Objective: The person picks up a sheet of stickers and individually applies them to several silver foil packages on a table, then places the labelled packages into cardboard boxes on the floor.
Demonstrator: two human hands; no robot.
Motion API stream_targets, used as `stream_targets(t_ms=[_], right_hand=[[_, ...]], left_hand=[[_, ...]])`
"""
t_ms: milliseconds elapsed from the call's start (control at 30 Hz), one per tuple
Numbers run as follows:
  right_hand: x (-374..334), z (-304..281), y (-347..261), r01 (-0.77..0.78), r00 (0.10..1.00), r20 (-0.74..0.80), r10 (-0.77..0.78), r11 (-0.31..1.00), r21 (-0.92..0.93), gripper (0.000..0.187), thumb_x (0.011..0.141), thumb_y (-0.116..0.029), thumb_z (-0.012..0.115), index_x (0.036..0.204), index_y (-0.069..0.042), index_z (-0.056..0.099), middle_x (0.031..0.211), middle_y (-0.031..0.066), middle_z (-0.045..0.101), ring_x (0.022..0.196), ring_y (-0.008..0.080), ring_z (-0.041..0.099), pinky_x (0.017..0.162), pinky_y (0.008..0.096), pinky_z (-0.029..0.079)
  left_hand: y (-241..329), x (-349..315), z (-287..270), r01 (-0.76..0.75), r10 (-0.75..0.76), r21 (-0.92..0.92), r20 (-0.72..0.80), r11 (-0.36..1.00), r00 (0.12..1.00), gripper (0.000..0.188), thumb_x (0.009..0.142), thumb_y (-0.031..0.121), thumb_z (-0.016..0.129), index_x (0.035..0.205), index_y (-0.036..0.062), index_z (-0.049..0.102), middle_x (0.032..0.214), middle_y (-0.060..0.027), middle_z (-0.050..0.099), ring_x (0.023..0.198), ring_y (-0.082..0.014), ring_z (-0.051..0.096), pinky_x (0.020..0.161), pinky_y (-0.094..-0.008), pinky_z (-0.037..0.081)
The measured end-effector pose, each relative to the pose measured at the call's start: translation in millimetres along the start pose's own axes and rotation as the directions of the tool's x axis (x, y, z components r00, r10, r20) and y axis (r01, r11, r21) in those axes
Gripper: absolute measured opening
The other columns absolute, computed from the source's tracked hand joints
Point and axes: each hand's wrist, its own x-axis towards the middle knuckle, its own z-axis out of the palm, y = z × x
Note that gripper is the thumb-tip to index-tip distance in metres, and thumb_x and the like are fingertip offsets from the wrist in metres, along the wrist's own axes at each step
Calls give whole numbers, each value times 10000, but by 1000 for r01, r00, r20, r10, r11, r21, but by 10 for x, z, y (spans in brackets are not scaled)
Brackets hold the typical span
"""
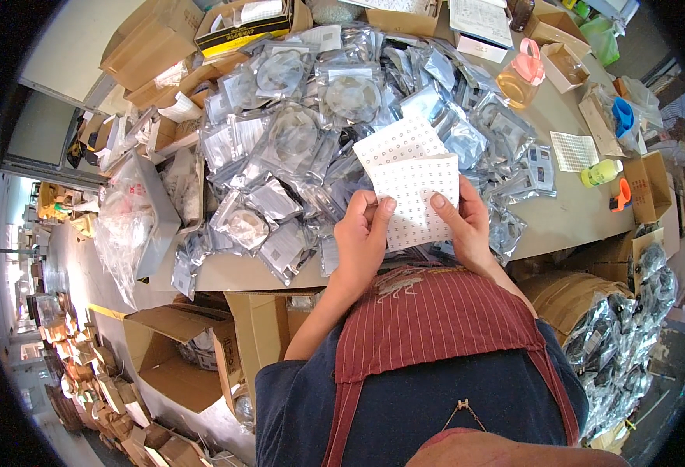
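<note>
Between my two hands is a white label sheet (416,206), printed with rows of small dark marks. A flap of it, or a second sheet behind, leans up and to the left; I cannot tell which. My left hand (364,231) pinches the sheet's left edge, thumb on the front. On the opposite edge, my right hand (467,223) grips it the same way, thumb on top. The sheet is held above the near side of a heap of silvery clear bags (292,136), several with round coiled parts inside.
A grey bin (159,206) with clear plastic stands left. To the right are a pink-lidded jug (520,78), another label sheet (574,151), a yellow-green bottle (601,173), an orange tool (621,194) and a blue roll (623,115). An open carton (152,362) sits below the table edge.
</note>
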Motion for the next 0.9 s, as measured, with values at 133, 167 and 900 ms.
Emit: stream_targets(t_ms=[133, 167, 900], right_hand=[[-5, 23, -13, 15, 1000, 13, -15, 1000, -21, 486, 981, -113, 620, 1408, 37, 443, 1261, 115, 614, 1126, 155, 579, 955, 290, 464], [-8, 30, -31, 16, 1000, 9, -15, 1000, -22, 486, 981, -113, 620, 1408, 37, 443, 1261, 115, 614, 1126, 155, 579, 955, 290, 464], [70, -67, -156, 326, 945, 164, -284, 767, -552, 139, 901, -74, 694, 1023, -9, 715, 841, 120, 653, 725, 200, 626, 614, 333, 463]], left_hand=[[-104, -1, -50, -2, 2, 33, 3, 999, 1000, 150, 1003, 115, 593, 903, 23, 527, 714, 16, 579, 661, -15, 445, 570, -208, 378], [-107, -3, -45, -2, 1, 32, 6, 999, 1000, 150, 1003, 115, 593, 903, 23, 527, 714, 16, 579, 661, -15, 445, 570, -208, 378], [564, 250, -142, -470, 490, 585, 137, 661, 861, 315, 770, 71, 772, 1059, 60, 646, 1031, -81, 660, 934, -251, 622, 919, -388, 438]])
